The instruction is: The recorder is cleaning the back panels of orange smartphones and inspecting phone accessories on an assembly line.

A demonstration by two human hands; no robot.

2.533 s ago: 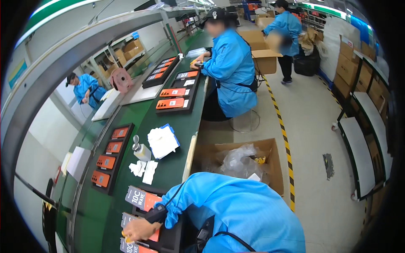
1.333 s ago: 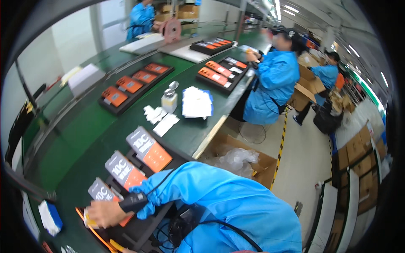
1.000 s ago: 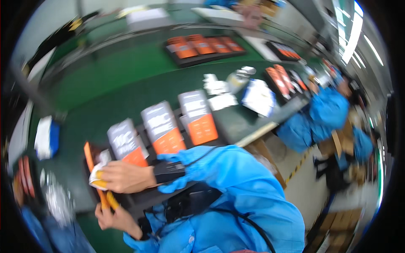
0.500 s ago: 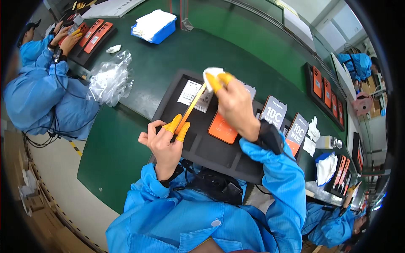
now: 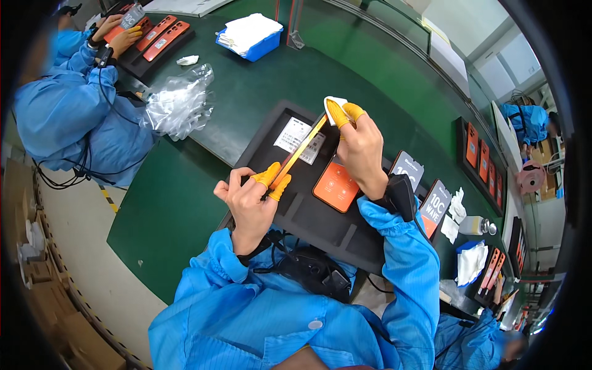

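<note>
My left hand (image 5: 250, 203), with yellow finger cots, pinches the near end of a slim orange-edged phone (image 5: 298, 152), tilted up edge-on over a black tray (image 5: 317, 231). At the phone's far end, my right hand (image 5: 362, 148), also in yellow finger cots, grips a folded white wipe (image 5: 333, 98) against the edge. The phone's faces are mostly turned out of sight. Below my right hand an orange phone (image 5: 336, 188) lies in the tray. White printed labels (image 5: 292, 134) show behind the held phone.
Two phones with grey-and-orange fronts, one nearer (image 5: 433, 203), lie right of the tray. A blue bin (image 5: 262, 49) of white wipes stands far back. Clear plastic bags (image 5: 179, 102) lie left. A bottle (image 5: 472, 226) and crumpled wipes (image 5: 457, 206) sit right. Co-workers flank the bench.
The whole view has shifted a little. My right hand, blurred before, is now sharp, with the wipe still at the phone's far end. My left hand keeps its pinch.
</note>
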